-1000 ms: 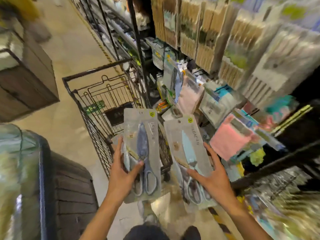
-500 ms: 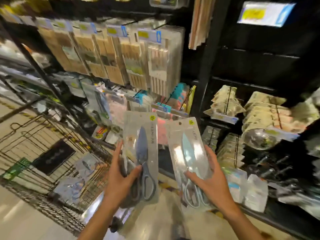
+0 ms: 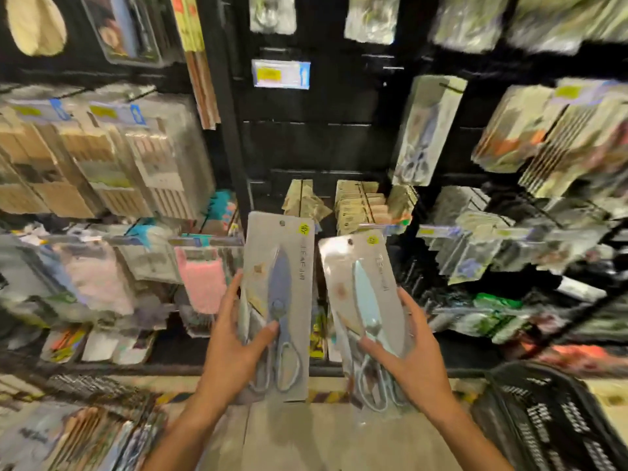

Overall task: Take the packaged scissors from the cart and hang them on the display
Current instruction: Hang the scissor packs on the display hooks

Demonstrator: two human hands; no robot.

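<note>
The person stood facing the black display wall [image 3: 316,144], which filled most of the frame, with both packs already out of the cart, so I judged the carrying step done and the hanging step about to begin. Blurred packets crowded the pegs at the left and right of the frame, while the dark panel at centre was mostly bare beneath a yellow and blue price tag [image 3: 281,74]; one hung pack of scissors [image 3: 426,130] showed just right of it, which seemed the likely row to join. At the lower right corner sat a black mesh basket [image 3: 550,419], and pale floor [image 3: 323,436] ran along the bottom. The left hand [image 3: 234,348] grasped the blue scissors pack [image 3: 277,300] low down, thumb across its front, at lower centre of the frame. The right hand [image 3: 413,355] grasped the pale green scissors pack [image 3: 362,300] the same way, just beside the first and tilted a little left. Next, I reckoned, each pack needed lifting so the small hole at its top met a free peg; the pegs themselves were too blurred to pick out.
</note>
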